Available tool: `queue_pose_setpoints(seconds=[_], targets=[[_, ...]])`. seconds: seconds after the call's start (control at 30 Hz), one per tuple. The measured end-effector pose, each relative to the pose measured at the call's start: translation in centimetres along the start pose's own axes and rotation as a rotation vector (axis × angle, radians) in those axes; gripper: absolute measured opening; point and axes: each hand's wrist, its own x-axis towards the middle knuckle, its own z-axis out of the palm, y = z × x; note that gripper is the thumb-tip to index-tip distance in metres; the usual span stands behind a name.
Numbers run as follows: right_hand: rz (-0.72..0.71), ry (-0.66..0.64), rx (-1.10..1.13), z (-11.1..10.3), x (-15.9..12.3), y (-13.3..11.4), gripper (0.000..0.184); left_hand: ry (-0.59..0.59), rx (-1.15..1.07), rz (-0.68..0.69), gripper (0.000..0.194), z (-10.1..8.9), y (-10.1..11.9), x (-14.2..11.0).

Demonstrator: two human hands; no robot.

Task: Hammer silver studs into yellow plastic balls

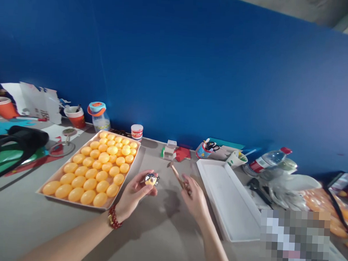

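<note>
My left hand (139, 190) is closed round a small ball (150, 178), shiny silver with yellow showing on its near side. The ball is held above the table between thumb and fingers. To its right, my right hand (192, 195) grips a slim wooden-handled tool (176, 175), its darker, wider tip pointing up and left, apart from the ball. The tip is too small to tell its exact kind. Left of my left hand lies a shallow tray (72, 203) with rows of orange balls (90, 184). A white rectangular tray (231, 204) lies right of my right hand.
Small white boxes (170, 150), red paper (182, 154) and a pen cup (204, 150) stand along the blue wall (176, 69). A lidded jar (99, 117) and small tub (137, 132) stand behind the ball tray. On the right are a plastic bottle (266, 161) and bagged orange balls (320, 202).
</note>
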Motion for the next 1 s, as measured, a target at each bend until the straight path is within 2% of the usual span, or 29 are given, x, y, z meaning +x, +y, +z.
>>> queue_pose_setpoints(seconds=[0.07, 0.17, 0.3, 0.53, 0.9, 1.0], targets=[[-0.052, -0.094, 0.198, -0.2, -0.7, -1.2, 0.032, 0.013, 0.009, 0.003, 0.04, -0.1, 0.1, 0.3], [0.02, -0.281, 0.426, -0.1, -1.8, -3.1, 0.031, 0.037, 0.035, 0.039, 0.042, -0.3, 0.2, 0.6], [0.072, -0.393, 0.501, 0.1, -2.3, -4.4, 0.031, 0.052, 0.116, 0.075, 0.041, -0.6, 0.1, 0.7], [-0.049, -0.333, 0.312, -0.2, -1.9, -4.6, 0.028, 0.048, 0.139, 0.087, 0.04, -1.0, -0.1, 0.9], [-0.099, -0.305, 0.265, -0.2, -2.0, -5.0, 0.028, 0.038, 0.115, 0.056, 0.039, -1.1, -0.2, 0.8], [-0.096, -0.254, 0.273, 0.0, -2.0, -4.7, 0.028, 0.027, 0.074, 0.063, 0.037, -1.0, -0.2, 0.8]])
